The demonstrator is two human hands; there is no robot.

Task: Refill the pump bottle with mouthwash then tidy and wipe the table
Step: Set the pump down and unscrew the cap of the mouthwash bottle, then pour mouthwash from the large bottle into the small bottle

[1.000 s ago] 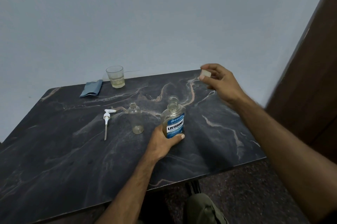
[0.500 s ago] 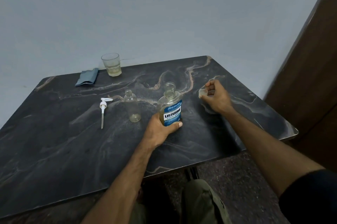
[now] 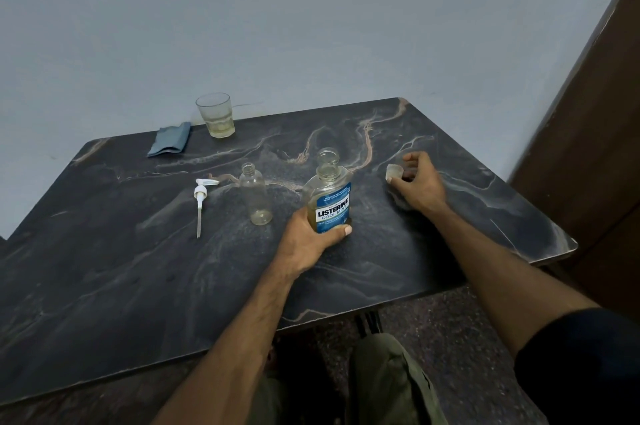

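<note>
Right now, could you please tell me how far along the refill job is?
Done: both bottles are open, pump lying aside. In hand: left hand holds the mouthwash bottle; right hand holds its cap at the table. Left: filling the nearly empty pump bottle, tidying, wiping with the cloth.

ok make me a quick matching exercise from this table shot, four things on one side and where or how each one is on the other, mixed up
Things:
1. mouthwash bottle
2. pump head
3. blue cloth
4. cap

States:
A. lying flat beside the empty pump bottle
B. pinched in the right hand
C. upright, open, gripped by the left hand
D. by the glass at the far edge

Pairs: 1-C, 2-A, 3-D, 4-B
</note>
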